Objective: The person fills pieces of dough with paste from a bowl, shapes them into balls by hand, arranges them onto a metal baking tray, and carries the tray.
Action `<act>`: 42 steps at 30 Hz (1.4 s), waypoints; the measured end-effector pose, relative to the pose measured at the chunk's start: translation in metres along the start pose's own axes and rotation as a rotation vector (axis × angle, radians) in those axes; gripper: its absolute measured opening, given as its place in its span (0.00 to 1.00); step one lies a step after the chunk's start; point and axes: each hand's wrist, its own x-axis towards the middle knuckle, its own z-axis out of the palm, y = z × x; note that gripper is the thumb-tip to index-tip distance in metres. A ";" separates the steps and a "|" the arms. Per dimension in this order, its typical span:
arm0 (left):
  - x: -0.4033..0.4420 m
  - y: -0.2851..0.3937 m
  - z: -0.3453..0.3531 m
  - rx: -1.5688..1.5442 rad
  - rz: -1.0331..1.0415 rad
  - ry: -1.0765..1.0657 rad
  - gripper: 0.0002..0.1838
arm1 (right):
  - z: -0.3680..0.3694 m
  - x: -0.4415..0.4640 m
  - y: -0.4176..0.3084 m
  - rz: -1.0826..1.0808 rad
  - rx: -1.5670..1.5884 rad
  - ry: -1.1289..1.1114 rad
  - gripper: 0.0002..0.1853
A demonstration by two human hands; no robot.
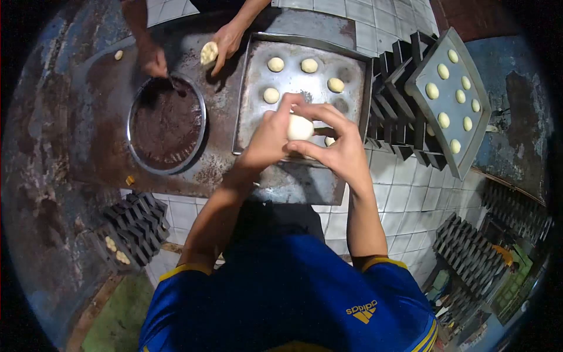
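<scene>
A pale, round dough ball [300, 127] is between my two hands, above the near part of a metal tray [249, 73]. My left hand [271, 136] closes on the ball from the left, its fingertips over the top. From the right, my right hand [340, 141] curves its fingers and thumb round the same ball. Several small dough balls, one of them at the tray's upper middle [309, 65], lie spaced out in the tray. Part of the tray and another ball are hidden beneath my hands.
Across the table, a co-worker's hand [227, 42] holds flattened dough [209, 53]; the other [152, 60] holds a utensil in a round pan of dark filling [167, 126]. Stacked trays [419, 88] stand at the right, the top one bearing dough balls.
</scene>
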 end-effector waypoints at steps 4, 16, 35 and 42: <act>0.041 -0.064 0.026 0.105 0.047 -0.012 0.39 | -0.005 0.017 0.063 0.247 0.068 0.049 0.22; -0.112 -0.149 -0.062 0.098 -0.516 0.230 0.50 | 0.068 0.084 0.304 -0.123 -1.056 -0.236 0.46; -0.113 -0.122 -0.070 -0.355 -0.411 0.434 0.23 | 0.015 0.100 0.209 0.325 -0.124 -0.361 0.17; -0.075 -0.020 -0.091 -0.281 -0.313 0.737 0.36 | 0.195 0.016 -0.007 0.164 0.418 0.055 0.15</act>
